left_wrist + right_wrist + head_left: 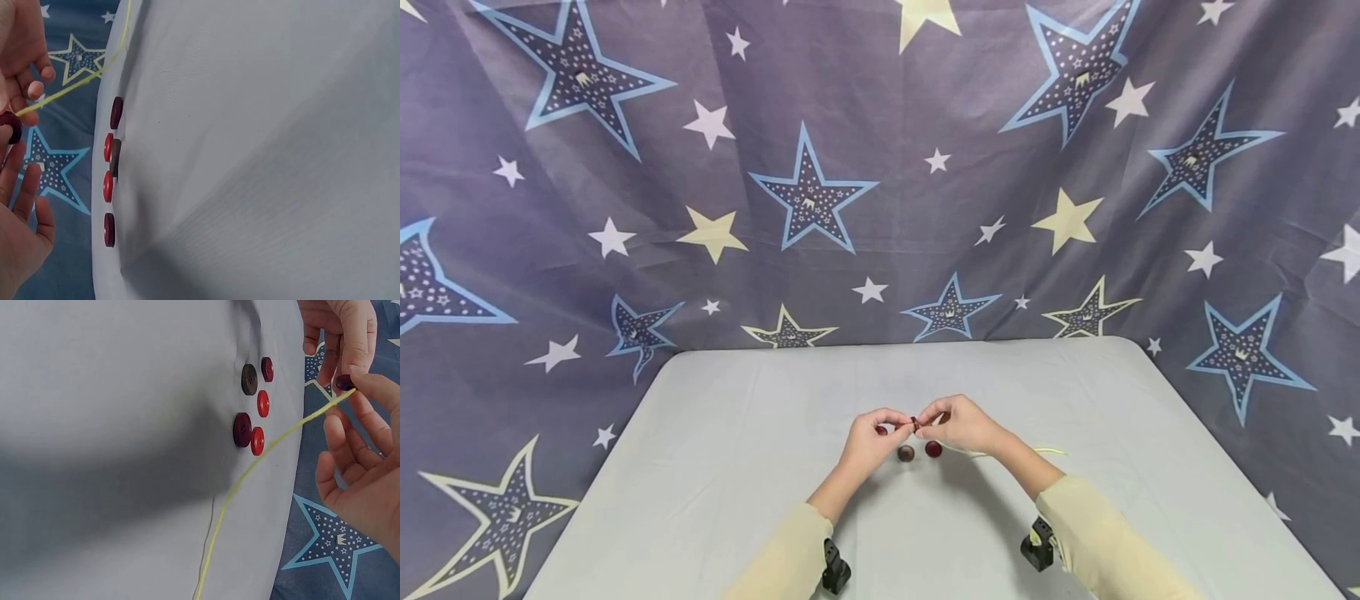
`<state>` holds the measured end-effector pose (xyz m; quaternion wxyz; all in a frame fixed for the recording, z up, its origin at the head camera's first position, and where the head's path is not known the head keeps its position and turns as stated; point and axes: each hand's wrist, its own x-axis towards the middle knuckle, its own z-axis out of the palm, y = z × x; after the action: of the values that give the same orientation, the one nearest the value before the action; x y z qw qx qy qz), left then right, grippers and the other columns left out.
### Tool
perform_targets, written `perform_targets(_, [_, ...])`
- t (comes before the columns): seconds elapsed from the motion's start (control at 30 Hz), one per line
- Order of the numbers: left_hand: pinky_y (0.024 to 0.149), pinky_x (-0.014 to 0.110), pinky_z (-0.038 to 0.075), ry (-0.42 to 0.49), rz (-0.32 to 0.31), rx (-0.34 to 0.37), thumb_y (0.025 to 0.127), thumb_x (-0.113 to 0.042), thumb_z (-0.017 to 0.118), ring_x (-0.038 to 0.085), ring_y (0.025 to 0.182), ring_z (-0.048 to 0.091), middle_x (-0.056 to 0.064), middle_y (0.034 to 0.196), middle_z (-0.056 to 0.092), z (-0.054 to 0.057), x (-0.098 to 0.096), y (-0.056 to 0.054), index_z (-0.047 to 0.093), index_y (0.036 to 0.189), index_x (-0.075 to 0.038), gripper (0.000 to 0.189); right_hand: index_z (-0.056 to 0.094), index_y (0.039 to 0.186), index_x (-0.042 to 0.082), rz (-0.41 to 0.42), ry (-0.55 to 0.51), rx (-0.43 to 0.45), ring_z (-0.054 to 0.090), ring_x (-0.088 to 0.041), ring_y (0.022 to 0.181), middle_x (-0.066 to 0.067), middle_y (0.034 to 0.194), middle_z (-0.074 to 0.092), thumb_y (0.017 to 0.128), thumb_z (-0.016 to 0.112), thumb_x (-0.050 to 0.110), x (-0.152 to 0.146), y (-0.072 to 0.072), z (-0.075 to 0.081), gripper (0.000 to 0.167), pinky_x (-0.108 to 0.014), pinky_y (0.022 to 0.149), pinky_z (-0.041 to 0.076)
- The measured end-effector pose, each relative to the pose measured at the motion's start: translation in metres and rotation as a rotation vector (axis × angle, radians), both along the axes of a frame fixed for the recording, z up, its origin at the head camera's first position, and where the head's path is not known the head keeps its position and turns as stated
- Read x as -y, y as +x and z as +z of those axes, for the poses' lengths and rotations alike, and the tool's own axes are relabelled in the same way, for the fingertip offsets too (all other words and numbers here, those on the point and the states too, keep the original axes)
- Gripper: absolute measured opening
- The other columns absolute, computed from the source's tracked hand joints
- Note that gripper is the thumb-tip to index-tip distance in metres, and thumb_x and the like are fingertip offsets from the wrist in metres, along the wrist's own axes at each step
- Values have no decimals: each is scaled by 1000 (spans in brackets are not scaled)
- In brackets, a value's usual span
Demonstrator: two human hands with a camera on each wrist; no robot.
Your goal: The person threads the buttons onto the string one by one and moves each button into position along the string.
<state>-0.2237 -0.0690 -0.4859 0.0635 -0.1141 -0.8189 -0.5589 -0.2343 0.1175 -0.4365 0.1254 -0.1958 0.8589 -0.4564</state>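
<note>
My left hand pinches a dark red button between thumb and finger, lifted above the table. Against it from the other side comes my right hand, whose thumb and index finger pinch a yellow string close to the button. In the right wrist view the string's end meets the button; fingers hide whether it passes through a hole. The rest of the string hangs down and trails over the table on the right.
Below the hands several loose buttons lie on the pale tabletop: a brown one, a large dark red one, a smaller dark red one and bright red ones. A star-patterned curtain hangs behind the table.
</note>
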Motion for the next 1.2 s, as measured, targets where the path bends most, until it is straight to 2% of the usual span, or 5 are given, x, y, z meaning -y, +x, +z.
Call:
perform_targets(0.3, [65,16,41,9,-15,13,82,-18,71,7,75,56,2,84,73,-1,0,-1,73,85,-13,6,63,113,4,82,25,-128,54,-16,64,-8,87,66,81,72,14,-1,-3,-2,35,-22,55,44])
perform_targets(0.47, [67,16,42,13,-18,10,81,-17,71,4,75,56,3,84,72,-1,1,-1,73,85,-13,6,66,108,10,129,60,-161,49,-8,59,-6,87,64,82,70,13,1,-3,0,27,-21,51,41])
perform_targets(0.67, [68,17,42,13,-24,26,82,-19,71,9,76,56,2,85,72,-3,1,0,73,84,-14,6,66,103,10,145,144,-218,50,-12,64,-5,86,63,80,71,14,3,-2,3,23,-21,55,42])
perform_targets(0.93, [62,17,39,19,-34,37,80,-18,72,20,71,52,4,81,71,-5,3,0,72,84,-12,6,66,100,8,136,201,-249,53,-11,67,-7,88,65,78,72,13,2,-3,1,23,-19,58,43])
perform_targets(1.2, [63,19,39,-6,-25,66,81,-19,72,14,70,49,2,81,70,-7,4,0,72,84,-13,7,66,99,9,102,216,-235,52,-10,63,-2,85,64,77,73,13,-3,-5,-3,23,-21,56,42])
